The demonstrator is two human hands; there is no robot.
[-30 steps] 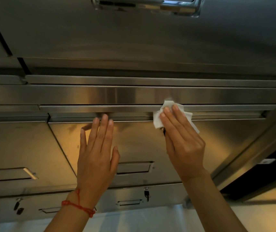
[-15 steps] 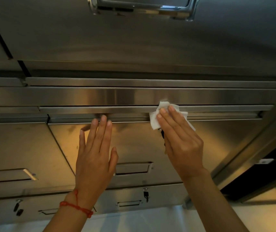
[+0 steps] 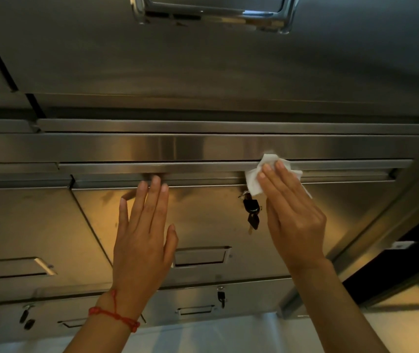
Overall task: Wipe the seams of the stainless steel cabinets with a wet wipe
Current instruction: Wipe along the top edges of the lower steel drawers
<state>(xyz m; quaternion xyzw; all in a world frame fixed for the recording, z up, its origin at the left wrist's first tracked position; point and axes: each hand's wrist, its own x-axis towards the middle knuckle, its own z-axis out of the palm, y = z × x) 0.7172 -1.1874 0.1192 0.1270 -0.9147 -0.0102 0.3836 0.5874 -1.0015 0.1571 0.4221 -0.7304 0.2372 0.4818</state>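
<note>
- Head view, nearest first: left wrist carries a red string bracelet (image 3: pixel 116 314).
- left hand (image 3: pixel 143 240) lies flat on the drawer front (image 3: pixel 208 217), fingers straight and together, thumb out to the side, holding nothing. Fingertips reach the drawer's top lip.
- right hand (image 3: pixel 293 220) has straight fingers pressing a white wet wipe (image 3: pixel 256 178) onto the steel; not pinched, just pinned under the fingertips.
- Wipe is bunched, sticks out above and left of the right fingertips, and sits on the horizontal seam (image 3: pixel 152 161) between the drawer's top lip and the rail (image 3: pixel 127 146) above.
- Keys (image 3: pixel 251 210) hang from the drawer lock just below the wipe, just left of the right hand's thumb side.
- Recessed pull (image 3: pixel 200 256) sits between the two hands, lower down, beside the left thumb.
- Seam runs bare leftward from the wipe past the left fingertips, and rightward to the drawer's end near the cabinet's corner post (image 3: pixel 391 225).
- Lower drawer (image 3: pixel 241 296) below both wrists has its own key and pull.
- Farthest, above the fingers: big upper door (image 3: pixel 203 67) with chrome handle (image 3: pixel 213 14).
- No readable writing; a small pale tag (image 3: pixel 403 244) right of the post is too blurred.
</note>
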